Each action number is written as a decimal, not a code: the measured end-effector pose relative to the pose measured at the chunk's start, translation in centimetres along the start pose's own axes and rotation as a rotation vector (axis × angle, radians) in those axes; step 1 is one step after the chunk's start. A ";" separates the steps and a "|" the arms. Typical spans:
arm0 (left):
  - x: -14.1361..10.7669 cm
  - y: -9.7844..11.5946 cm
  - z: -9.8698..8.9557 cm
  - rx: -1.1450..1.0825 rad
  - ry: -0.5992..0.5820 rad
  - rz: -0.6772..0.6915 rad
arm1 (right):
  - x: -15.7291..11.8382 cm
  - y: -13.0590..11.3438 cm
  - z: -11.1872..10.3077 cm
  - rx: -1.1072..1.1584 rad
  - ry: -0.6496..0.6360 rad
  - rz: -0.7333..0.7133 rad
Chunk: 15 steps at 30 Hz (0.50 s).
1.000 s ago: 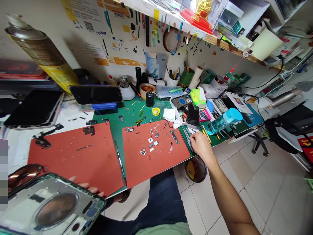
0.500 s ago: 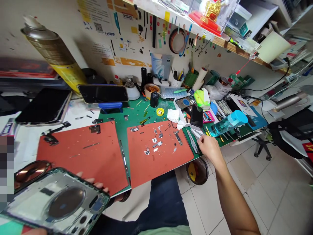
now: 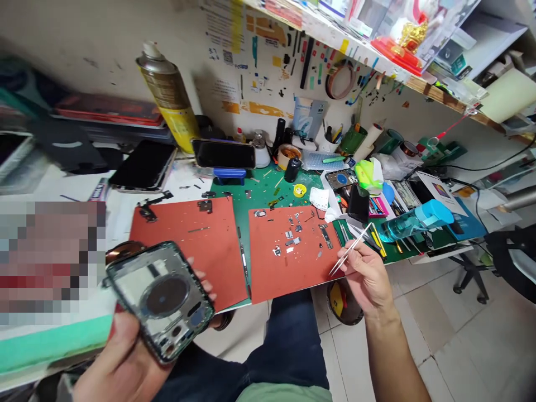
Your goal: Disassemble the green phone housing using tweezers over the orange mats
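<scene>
In the lower left, my left hand (image 3: 129,346) grips an opened phone housing (image 3: 165,296), thumb at its left edge and fingertips showing past its right edge. The housing is tilted, its inner side facing up, with a round dark coil in the middle. At the front edge of the right mat, my right hand (image 3: 371,273) is closed around silver tweezers (image 3: 350,249), whose tips point down and left. Small phone parts (image 3: 293,241) lie scattered on the right orange mat (image 3: 272,285), left of the tweezers.
The left orange mat (image 3: 201,245) bears a few parts, with a thin tool (image 3: 243,254) beside it. A blue water bottle (image 3: 419,220) lies at the right. A phone on a blue stand (image 3: 229,174) and a spray can (image 3: 167,100) stand behind. A bin (image 3: 345,304) sits below the edge.
My right hand has lifted the tweezers from among the tools on the right and brought them in front of the mat. My left hand has raised the housing. The view has turned left.
</scene>
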State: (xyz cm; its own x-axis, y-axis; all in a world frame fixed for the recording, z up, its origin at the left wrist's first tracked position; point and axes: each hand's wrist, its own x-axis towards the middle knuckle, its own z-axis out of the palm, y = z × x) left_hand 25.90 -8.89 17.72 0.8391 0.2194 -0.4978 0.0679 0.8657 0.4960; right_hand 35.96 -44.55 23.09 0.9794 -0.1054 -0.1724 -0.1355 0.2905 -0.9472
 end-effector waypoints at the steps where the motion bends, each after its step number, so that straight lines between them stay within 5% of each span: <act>1: 0.2 0.1 0.5 0.043 0.026 -0.011 | -0.2 0.3 0.7 0.020 -0.024 0.006; 4: 0.5 0.3 3.0 0.167 0.089 0.082 | -1.0 1.5 3.2 0.076 -0.121 0.054; 7: 1.0 0.4 4.8 0.206 0.055 0.019 | -2.3 3.3 6.2 0.098 -0.225 0.108; 11: 1.7 0.3 4.6 0.229 -0.024 0.001 | -3.8 6.4 10.2 0.091 -0.351 0.111; 15: 2.1 0.0 3.7 0.233 0.007 0.034 | -4.7 9.1 12.7 -0.020 -0.352 -0.039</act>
State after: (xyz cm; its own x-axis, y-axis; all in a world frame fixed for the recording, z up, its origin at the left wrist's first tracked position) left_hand 29.64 -10.14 19.33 0.8395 0.2500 -0.4825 0.1636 0.7304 0.6631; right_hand 32.05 -29.35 18.67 0.9750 0.2194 -0.0350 -0.0960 0.2741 -0.9569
